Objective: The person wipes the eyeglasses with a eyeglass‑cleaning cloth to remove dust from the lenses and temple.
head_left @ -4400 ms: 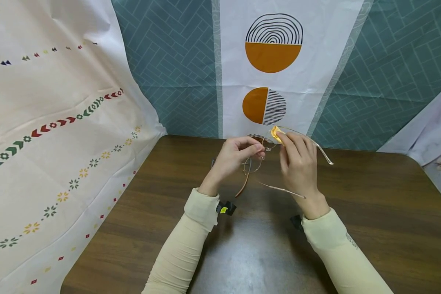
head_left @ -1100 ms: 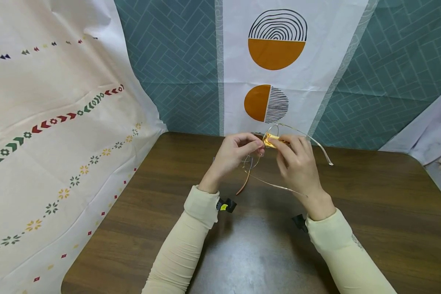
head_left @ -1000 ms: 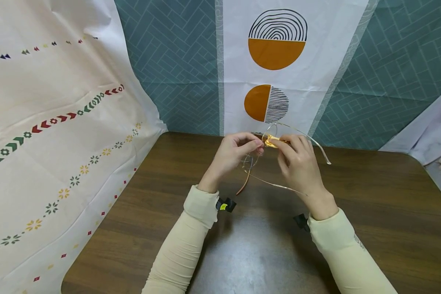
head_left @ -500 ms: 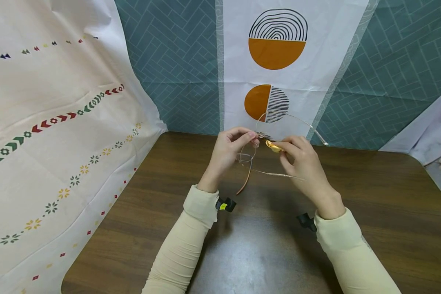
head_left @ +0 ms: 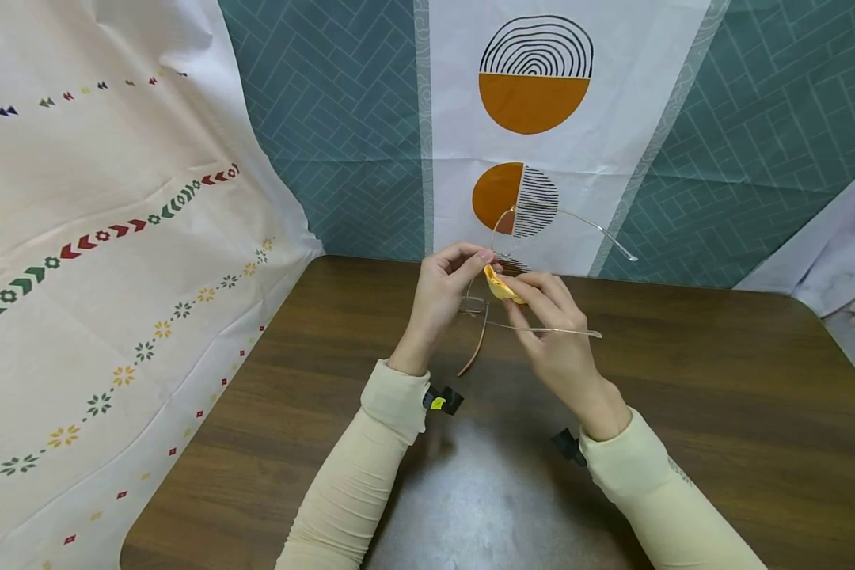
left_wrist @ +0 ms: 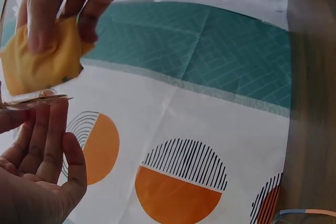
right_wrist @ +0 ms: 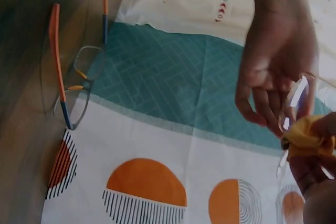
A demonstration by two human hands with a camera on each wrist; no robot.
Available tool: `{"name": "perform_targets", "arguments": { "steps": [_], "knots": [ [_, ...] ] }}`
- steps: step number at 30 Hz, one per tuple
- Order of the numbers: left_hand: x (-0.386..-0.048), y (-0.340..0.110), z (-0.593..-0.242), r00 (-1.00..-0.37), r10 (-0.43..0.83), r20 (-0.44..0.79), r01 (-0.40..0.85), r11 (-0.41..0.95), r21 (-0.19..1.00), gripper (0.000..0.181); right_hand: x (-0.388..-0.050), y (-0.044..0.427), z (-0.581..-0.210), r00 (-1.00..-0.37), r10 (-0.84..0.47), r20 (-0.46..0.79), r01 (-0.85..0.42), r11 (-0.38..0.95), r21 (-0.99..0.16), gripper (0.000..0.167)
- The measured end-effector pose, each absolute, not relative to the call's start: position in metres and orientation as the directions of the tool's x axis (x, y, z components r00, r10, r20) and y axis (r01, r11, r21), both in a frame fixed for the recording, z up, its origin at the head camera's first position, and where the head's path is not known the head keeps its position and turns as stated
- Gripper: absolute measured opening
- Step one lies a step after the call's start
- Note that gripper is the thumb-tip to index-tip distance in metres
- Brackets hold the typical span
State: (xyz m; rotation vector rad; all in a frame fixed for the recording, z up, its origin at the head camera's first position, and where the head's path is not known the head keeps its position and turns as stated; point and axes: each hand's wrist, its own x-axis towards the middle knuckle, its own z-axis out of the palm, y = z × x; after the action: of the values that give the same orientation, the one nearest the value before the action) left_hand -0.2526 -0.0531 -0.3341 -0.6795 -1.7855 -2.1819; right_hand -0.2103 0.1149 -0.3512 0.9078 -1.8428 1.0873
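My left hand (head_left: 438, 299) pinches thin clear-gold eyeglasses (head_left: 590, 332) near the middle of the frame. Both temples stick out to the right, one above and one below my right hand (head_left: 557, 344). That hand holds a folded yellow cloth (head_left: 501, 286) between thumb and fingers, right beside the left fingertips. In the right wrist view the cloth (right_wrist: 307, 139) lies against the edge of a lens (right_wrist: 297, 98). The left wrist view shows the cloth (left_wrist: 39, 61) just over the frame (left_wrist: 39, 99); whether it touches there I cannot tell.
Behind the hands, a second pair of glasses (right_wrist: 58, 56) with orange and blue temples lies on the brown wooden table (head_left: 720, 396). Patterned cloths hang at the back (head_left: 328, 119) and on the left (head_left: 114, 317).
The right hand with the cloth drew away from the upper lens, then came left and down beside the left fingertips. The eyeglasses tilted, their temples swinging upward. The left hand rose slightly.
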Motion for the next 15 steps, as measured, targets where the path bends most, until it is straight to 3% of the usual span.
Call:
{"name": "perform_targets", "arguments": {
  "steps": [5, 15],
  "knots": [
    [-0.2509, -0.0471, -0.3348, -0.848, 0.110, 0.519, 0.489, -0.216, 0.845, 0.019, -0.2092, 0.1086, -0.3562, -0.436, -0.175, 0.883, -0.850, 0.403, -0.340, 0.039],
    [-0.2493, -0.0439, -0.3358, -0.845, 0.104, 0.524, 0.488, -0.249, 0.836, 0.018, -0.2079, 0.1091, -0.3546, -0.411, -0.279, 0.868, -0.893, 0.317, -0.321, 0.042]
  ]
}}
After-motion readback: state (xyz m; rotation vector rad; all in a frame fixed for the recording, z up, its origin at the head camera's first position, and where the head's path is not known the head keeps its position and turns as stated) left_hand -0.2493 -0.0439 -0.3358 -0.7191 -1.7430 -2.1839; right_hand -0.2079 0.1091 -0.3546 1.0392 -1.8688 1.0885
